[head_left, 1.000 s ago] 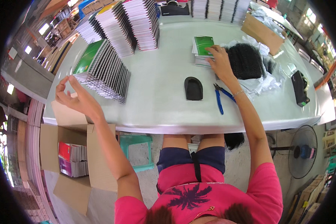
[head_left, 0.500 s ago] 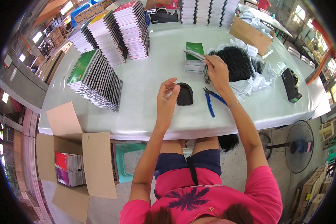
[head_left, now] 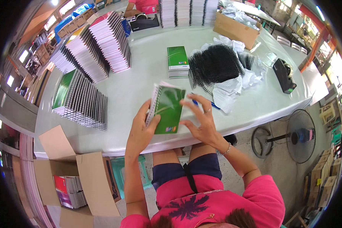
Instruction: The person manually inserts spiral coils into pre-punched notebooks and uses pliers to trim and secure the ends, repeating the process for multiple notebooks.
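While the held green notebook (head_left: 171, 108) is taken as clock centre, an open carton (head_left: 97, 182) w/ red & purple books (head_left: 70, 192) is seen at approx. 8 o'c. A wire-bound stack (head_left: 81, 102) is found at 9, w/ taller stacks (head_left: 112, 43) btwn 10 & 11. By the L hand (head_left: 140, 129), at 8, the notebook is clamped over the near side of the table (head_left: 140, 72): thumb on the cover, fingers behind. For good handling, its edges are best squared, the thumb set clear of the spine & the grip made firm w/o creasing the cover. A green-topped pile (head_left: 178, 62) is placed at 12. The R hand (head_left: 202, 123) is held w/ fingers spread at 4, nr the R edge; contact can't be told (blur). Black coils (head_left: 216, 62) are heaped btwn 1 & 2, a blue handle (head_left: 215, 105) is part-hidden at 3, & a tape dispenser (head_left: 284, 76) is parked btwn 2 & 3.
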`<state>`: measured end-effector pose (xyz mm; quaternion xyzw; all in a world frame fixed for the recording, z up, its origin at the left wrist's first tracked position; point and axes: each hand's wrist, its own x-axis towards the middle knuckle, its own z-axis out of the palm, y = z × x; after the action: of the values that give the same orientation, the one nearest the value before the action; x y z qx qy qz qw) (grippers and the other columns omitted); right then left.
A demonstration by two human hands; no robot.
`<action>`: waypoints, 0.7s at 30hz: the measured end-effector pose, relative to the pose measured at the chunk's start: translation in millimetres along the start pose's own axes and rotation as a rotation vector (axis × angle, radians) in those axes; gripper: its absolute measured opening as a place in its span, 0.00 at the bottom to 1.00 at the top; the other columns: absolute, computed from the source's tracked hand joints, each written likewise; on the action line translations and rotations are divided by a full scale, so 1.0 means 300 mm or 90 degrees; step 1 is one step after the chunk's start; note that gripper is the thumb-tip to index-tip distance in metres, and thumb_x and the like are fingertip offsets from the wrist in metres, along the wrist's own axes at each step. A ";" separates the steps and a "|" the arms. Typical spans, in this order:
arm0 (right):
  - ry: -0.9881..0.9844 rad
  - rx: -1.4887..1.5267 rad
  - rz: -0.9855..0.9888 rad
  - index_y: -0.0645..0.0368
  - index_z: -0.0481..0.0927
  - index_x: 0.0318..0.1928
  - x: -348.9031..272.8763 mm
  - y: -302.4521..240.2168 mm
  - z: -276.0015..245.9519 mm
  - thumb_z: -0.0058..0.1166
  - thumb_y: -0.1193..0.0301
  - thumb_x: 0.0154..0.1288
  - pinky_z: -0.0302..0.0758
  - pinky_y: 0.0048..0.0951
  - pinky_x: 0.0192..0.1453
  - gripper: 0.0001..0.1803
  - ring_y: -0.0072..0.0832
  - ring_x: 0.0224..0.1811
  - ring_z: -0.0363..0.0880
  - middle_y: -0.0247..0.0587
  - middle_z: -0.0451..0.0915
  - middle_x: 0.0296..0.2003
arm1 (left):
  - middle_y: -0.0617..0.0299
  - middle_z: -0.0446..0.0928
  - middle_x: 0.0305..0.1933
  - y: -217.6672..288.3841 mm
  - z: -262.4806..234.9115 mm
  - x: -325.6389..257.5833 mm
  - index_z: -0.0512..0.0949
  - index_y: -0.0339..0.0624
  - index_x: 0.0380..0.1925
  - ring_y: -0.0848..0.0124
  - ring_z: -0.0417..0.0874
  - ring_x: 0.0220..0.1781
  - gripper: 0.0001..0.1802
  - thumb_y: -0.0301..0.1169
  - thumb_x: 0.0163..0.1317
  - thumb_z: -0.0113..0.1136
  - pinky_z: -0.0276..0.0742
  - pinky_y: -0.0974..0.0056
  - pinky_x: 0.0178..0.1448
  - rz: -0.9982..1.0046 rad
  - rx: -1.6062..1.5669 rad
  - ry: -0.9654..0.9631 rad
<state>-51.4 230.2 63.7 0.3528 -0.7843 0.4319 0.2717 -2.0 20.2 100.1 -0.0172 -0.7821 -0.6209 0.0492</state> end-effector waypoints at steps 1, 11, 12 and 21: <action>0.036 0.036 0.039 0.54 0.68 0.69 0.002 0.012 0.009 0.66 0.71 0.59 0.63 0.42 0.69 0.37 0.43 0.59 0.73 0.49 0.73 0.58 | 0.55 0.80 0.49 0.006 0.001 -0.020 0.72 0.33 0.60 0.69 0.79 0.54 0.22 0.21 0.65 0.55 0.72 0.67 0.59 0.033 0.090 0.028; -0.151 0.425 0.353 0.58 0.62 0.70 -0.093 0.048 0.104 0.55 0.79 0.65 0.66 0.34 0.65 0.33 0.32 0.58 0.73 0.44 0.70 0.62 | 0.55 0.73 0.50 0.010 0.043 -0.071 0.82 0.45 0.47 0.58 0.76 0.55 0.15 0.23 0.60 0.58 0.65 0.54 0.64 0.094 0.471 0.112; -0.158 0.430 0.358 0.59 0.62 0.69 -0.099 0.055 0.114 0.55 0.79 0.66 0.66 0.33 0.64 0.32 0.31 0.58 0.73 0.44 0.70 0.62 | 0.54 0.71 0.51 -0.008 0.046 -0.076 0.82 0.44 0.47 0.58 0.74 0.56 0.15 0.22 0.60 0.58 0.66 0.55 0.64 0.080 0.434 0.147; -0.043 0.476 0.380 0.62 0.66 0.61 -0.119 -0.011 0.162 0.48 0.84 0.67 0.66 0.31 0.63 0.22 0.31 0.55 0.73 0.44 0.74 0.50 | 0.50 0.65 0.52 -0.103 0.109 -0.114 0.77 0.39 0.49 0.55 0.70 0.58 0.13 0.21 0.65 0.51 0.66 0.54 0.64 0.119 0.235 0.189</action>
<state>-33.3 198.2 15.9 0.1998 -0.6506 0.7318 -0.0349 27.4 46.0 59.5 0.0112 -0.8617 -0.4559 0.2227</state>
